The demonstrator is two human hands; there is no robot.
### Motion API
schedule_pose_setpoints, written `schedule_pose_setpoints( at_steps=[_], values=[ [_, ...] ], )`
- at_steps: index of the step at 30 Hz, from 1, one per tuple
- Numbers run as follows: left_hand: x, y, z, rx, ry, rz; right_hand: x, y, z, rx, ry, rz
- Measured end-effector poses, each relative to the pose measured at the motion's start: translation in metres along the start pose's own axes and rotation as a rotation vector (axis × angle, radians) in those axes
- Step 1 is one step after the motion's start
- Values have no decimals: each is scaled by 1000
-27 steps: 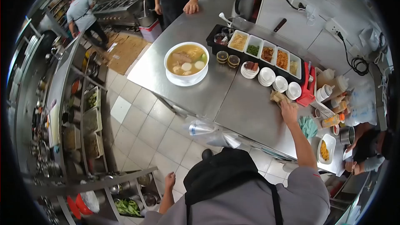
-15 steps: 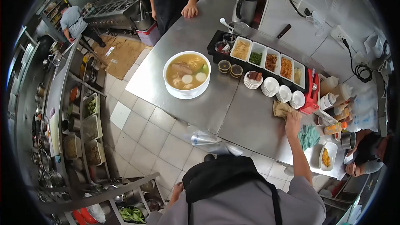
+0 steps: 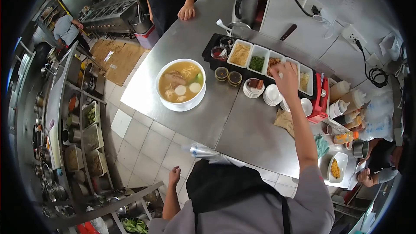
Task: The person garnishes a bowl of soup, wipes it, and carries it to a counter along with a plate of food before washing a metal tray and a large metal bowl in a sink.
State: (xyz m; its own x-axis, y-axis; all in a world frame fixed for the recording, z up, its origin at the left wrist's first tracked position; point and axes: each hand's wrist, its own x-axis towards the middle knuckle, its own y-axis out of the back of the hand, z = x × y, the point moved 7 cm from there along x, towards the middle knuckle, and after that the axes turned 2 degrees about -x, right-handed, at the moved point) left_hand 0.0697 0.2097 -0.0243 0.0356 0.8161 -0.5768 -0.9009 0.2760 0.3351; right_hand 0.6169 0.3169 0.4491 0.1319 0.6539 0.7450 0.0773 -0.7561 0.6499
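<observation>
My right hand (image 3: 284, 76) reaches over the row of white topping tubs, its fingers apart above the tub of brown crispy bits (image 3: 272, 62) and hiding part of the shredded orange topping tub beside it. Nothing shows in its fingers. Low by my side, my left hand (image 3: 174, 176) hangs loosely curled, with nothing visible in it. A white bowl of noodle soup (image 3: 180, 81) with meat slices, pale round pieces and a green leaf stands on a white plate (image 3: 184, 107). Tubs of chopped green herbs (image 3: 257, 63) and pale yellow shreds (image 3: 239, 55) are to the left of my right hand.
Stacked small white dishes (image 3: 272, 94), sauce cups (image 3: 235, 78) and a tan cloth (image 3: 284, 122) lie before the tubs. A red holder (image 3: 320, 99) and squeeze bottles (image 3: 340, 89) stand at right. Across the counter (image 3: 208, 123), a person's hand (image 3: 186, 11) rests on its edge.
My right hand has left the tan cloth and moved up and left over the topping tubs. My left hand has risen slightly. The view has shifted a little; the background person's posture has changed.
</observation>
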Motion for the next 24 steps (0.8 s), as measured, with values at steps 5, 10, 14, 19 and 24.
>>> schedule_pose_setpoints(
  at_steps=[5,10,14,19,24],
  values=[
    [-41,12,-29,-174,107,150,92,-85,-18,81,51,-104],
    [-108,18,-140,-270,487,119,148,-171,-35,86,-18,-574],
    [-131,2,-163,-344,651,234,201,-194,-18,50,8,-306],
    [-156,-2,-154,-472,705,296,197,-248,-14,-326,-79,-858],
    [-141,15,-70,-305,477,262,190,-292,-13,-503,-105,-1024]
  ],
)
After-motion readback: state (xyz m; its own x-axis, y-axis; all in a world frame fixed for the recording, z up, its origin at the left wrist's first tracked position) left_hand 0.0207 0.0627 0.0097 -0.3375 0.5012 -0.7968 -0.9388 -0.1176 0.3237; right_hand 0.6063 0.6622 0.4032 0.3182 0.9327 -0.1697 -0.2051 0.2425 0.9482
